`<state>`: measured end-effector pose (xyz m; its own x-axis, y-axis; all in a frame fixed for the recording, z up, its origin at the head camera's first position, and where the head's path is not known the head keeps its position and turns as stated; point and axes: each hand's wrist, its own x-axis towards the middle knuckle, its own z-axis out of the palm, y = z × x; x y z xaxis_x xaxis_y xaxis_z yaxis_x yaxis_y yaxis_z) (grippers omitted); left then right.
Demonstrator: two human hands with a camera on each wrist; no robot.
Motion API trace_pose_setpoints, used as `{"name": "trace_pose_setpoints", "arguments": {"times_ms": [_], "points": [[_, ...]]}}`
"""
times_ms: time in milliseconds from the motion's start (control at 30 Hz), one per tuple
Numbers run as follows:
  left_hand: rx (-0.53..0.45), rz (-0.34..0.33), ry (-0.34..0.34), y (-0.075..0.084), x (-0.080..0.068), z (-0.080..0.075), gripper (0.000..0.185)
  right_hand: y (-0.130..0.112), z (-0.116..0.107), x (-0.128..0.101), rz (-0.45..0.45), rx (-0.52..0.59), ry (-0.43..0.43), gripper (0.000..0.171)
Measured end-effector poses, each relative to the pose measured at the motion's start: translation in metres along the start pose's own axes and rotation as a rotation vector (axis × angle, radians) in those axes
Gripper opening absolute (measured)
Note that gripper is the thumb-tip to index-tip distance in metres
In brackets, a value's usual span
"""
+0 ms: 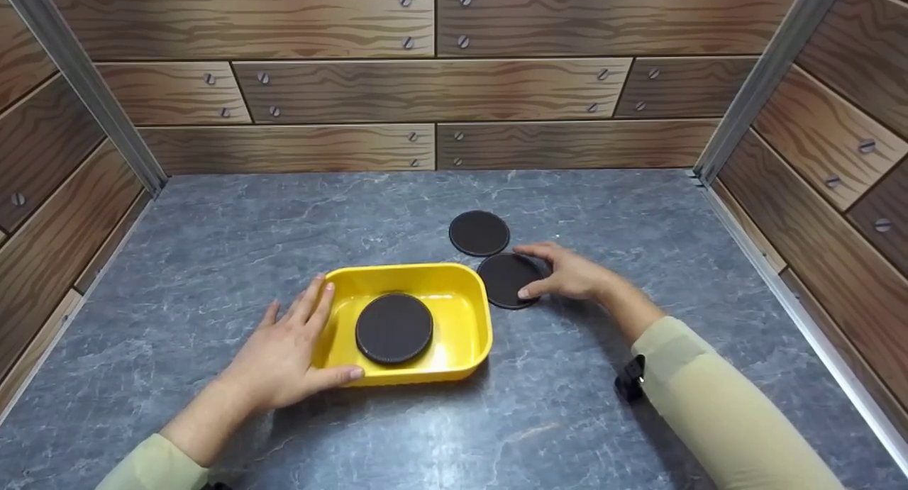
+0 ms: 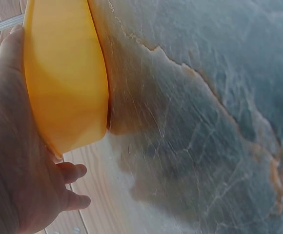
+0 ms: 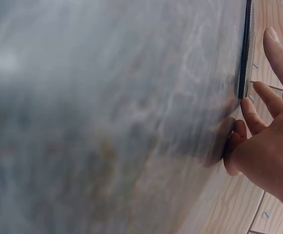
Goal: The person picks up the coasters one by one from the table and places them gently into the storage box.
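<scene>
My left hand [image 1: 287,352] holds the left end of a yellow plastic tub [image 1: 461,313], thumb on the near rim and fingers at the far left corner. In the left wrist view, the tub's yellow side wall [image 2: 66,78] hides part of the fingers. A round black coaster [image 1: 394,328] lies flat inside the tub. My right hand [image 1: 567,274] is spread over the right edge of a second black coaster [image 1: 507,281], just right of the tub. In the right wrist view, fingertips are right at that coaster's thin edge [image 3: 246,53] and the thumb stands apart from it.
A third black coaster [image 1: 479,232] lies flat just behind the second, their edges close together. The grey marbled tabletop [image 1: 284,220] is enclosed by wood-patterned panels [image 1: 340,146] at the back and sides, with metal strips [image 1: 837,355] along the corners and right edge.
</scene>
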<state>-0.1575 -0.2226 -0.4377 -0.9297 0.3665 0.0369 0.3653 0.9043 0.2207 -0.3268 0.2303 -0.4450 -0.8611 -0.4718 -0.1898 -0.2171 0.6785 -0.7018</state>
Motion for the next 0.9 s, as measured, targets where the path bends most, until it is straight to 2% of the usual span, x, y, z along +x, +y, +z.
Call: {"name": "trace_pose_setpoints", "arguments": {"times_ms": [533, 900], "points": [[-0.005, 0.001, 0.004, -0.0002, -0.0001, -0.0009, 0.124, -0.0018, 0.0043, 0.0052, 0.015, -0.113, 0.001, 0.098], [-0.012, 0.009, 0.003, -0.0011, 0.0008, -0.0001, 0.123, -0.0036, 0.0066, 0.0057, 0.007, -0.146, 0.021, 0.091]]}}
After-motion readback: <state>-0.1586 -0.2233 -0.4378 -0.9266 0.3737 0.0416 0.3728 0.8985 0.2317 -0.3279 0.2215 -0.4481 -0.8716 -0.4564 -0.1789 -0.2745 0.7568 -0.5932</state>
